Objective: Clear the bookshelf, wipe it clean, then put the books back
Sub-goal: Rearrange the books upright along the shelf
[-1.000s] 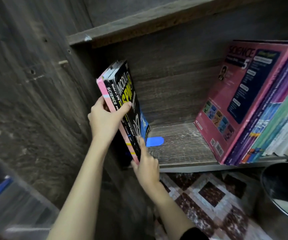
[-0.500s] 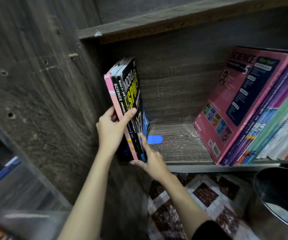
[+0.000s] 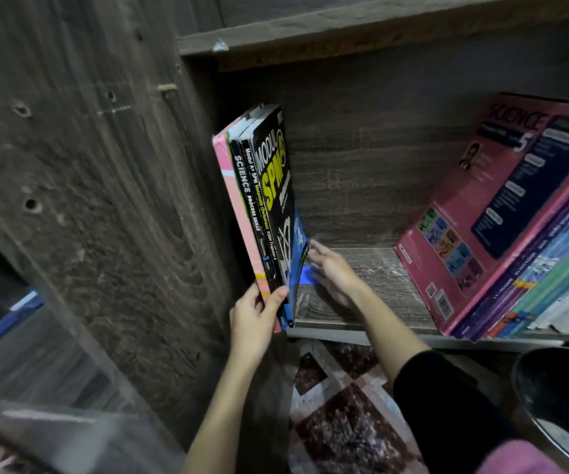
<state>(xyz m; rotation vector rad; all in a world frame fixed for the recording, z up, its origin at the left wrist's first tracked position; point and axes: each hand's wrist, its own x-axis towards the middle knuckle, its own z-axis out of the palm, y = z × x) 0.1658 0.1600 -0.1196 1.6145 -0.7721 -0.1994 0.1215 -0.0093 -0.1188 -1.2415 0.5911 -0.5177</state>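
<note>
The bookshelf's dark wood-grain side panel (image 3: 122, 200) fills the left, dotted with peg holes. Just inside it, at the far left end of the shelf board (image 3: 379, 285), a thin bundle of books (image 3: 266, 200) stands nearly upright, tipped a little to the left at the top. The outermost book is pink. Next to it are two black spines, one reading "Science Process Skills" and the other "Modul A+ SPM Matematik". The facing cover is black with "MODUL SPM" in white and yellow, turning blue near the bottom, where its corner curls outward.

The left hand (image 3: 252, 319) grips the bundle at its foot, with the thumb laid across the black spines and the fingers wrapped behind the pink cover. To the right, the right hand (image 3: 334, 271) lies low over the board with its fingers stretched out, their tips at the curled blue corner. It is blurred, and it holds nothing that I can see. A small blue patch (image 3: 307, 277) shows beside the fingertips.

Further right, well apart from the bundle, a leaning row of books (image 3: 550, 268) tilts leftward, with a pink Science book (image 3: 474, 206) in front. Patterned floor tiles (image 3: 338, 405) and a dark round container (image 3: 556, 388) sit below.
</note>
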